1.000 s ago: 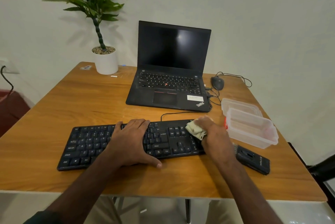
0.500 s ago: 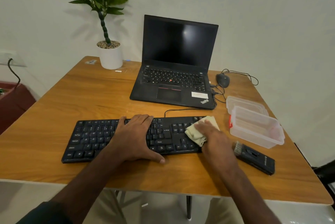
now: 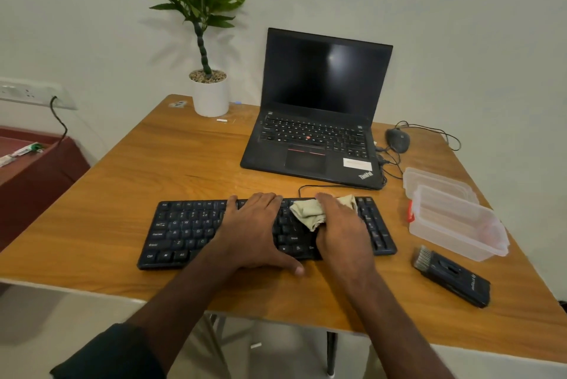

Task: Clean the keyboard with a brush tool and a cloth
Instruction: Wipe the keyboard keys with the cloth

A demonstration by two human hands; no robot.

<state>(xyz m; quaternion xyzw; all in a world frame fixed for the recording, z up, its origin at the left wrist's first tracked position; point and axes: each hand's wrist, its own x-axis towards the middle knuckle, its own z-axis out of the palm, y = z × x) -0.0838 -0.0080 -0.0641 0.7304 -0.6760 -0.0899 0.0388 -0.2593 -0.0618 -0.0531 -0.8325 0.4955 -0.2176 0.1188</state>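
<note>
We take the black keyboard (image 3: 267, 233) as our landmark: it lies on the wooden table (image 3: 129, 194), across its near half, with its cable running off its far edge toward the laptop (image 3: 316, 121). The step in hand appears to be the cloth wipe. The left hand (image 3: 256, 234) lies flat on the keyboard's middle keys, fingers straight and thumb reaching past its near edge, seemingly to steady it. The right hand (image 3: 340, 225) presses a crumpled beige cloth (image 3: 310, 213) onto the keys right of centre, with its fingers lying over the wad (whether they curl round it or merely press it down we cannot tell from this angle). We judge that the keys to the left, under and beyond the left hand, may yet need wiping, so the next move probably calls for drawing the cloth leftward along the rows and shifting the steadying hand out of its path. The brush tool (image 3: 451, 279) lies unused on the table to the right of the keyboard's near corner, bristles pointing away from us. Further right of the keyboard stands a clear plastic container (image 3: 457, 222), with its lid (image 3: 435, 179) behind it. A mouse (image 3: 398, 140) sits beyond those, beside the laptop, and a potted plant (image 3: 210, 84) stands far behind the keyboard's left half. Nothing but the left hand itself obstructs the cloth.
</note>
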